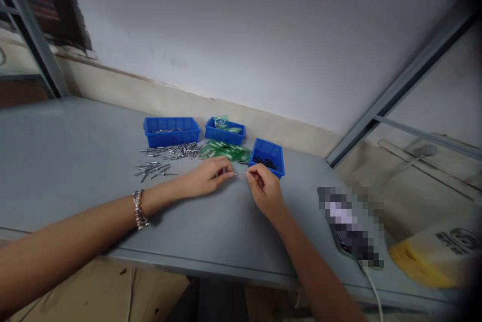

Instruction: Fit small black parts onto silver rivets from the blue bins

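Note:
Between my two hands runs a thin silver metal rod (240, 175), held roughly level just above the table. My left hand (214, 174) is closed in a pinch on the rod's thicker end. At the other end, my right hand (263, 184) pinches the thin tip with curled fingers. Behind my left hand lies a green plastic packet (222, 150). Loose silver metal rods (150, 169), some with a thicker section, are spread to the left. Just beyond my right hand stands a blue bin (277, 153) of small black parts (265, 162).
Two more blue bins stand near the wall: a long one (173, 137) with metal pieces, and a smaller one (222, 136) with green packets. On the right, a partly pixelated phone (341, 239) lies with a white cable (372, 287) beside a yellowish container (417, 261). Metal posts rise either side.

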### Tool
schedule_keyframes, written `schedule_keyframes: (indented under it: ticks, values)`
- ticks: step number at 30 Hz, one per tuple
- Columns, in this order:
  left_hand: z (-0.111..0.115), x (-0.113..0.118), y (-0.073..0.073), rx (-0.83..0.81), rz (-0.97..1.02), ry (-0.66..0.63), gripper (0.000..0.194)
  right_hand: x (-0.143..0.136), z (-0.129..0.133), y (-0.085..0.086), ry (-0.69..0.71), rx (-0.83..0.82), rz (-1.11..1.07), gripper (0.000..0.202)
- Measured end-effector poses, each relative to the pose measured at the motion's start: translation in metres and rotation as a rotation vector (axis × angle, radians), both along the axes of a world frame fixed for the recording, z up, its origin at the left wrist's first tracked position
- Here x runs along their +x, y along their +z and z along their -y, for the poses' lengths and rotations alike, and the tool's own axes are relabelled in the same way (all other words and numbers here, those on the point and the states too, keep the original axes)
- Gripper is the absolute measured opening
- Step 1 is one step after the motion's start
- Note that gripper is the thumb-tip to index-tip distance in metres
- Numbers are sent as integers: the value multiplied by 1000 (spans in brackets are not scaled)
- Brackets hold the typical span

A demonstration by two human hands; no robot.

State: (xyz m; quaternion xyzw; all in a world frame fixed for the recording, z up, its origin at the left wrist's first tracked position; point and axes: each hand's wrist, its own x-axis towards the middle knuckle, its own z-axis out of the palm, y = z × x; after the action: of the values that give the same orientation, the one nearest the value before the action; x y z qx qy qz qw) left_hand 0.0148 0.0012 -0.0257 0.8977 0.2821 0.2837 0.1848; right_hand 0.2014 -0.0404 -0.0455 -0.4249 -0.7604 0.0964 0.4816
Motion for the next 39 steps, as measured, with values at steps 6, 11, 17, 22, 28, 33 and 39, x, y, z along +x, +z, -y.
schedule_keyframes:
  ticks: [6,11,17,22,28,33,39]
  values:
    - [-1,-3,4,24,82,49,22,2,-4,-6,37,-48,114,12]
    - [-1,-2,2,23,27,28,21,1,-2,-3,11,-7,71,14]
    - [1,-1,2,-26,56,20,22,2,-3,-3,2,-7,87,13]
    - [0,-2,6,-12,94,59,25,3,-3,-6,23,-40,155,13]
    - [0,-2,5,-21,62,34,33,3,-1,-3,21,-20,136,13]
    - [0,-2,5,-42,78,51,33,3,-1,-2,25,-6,168,13]
    - [-1,-1,4,-77,106,28,28,2,-1,-2,-7,-19,96,15]
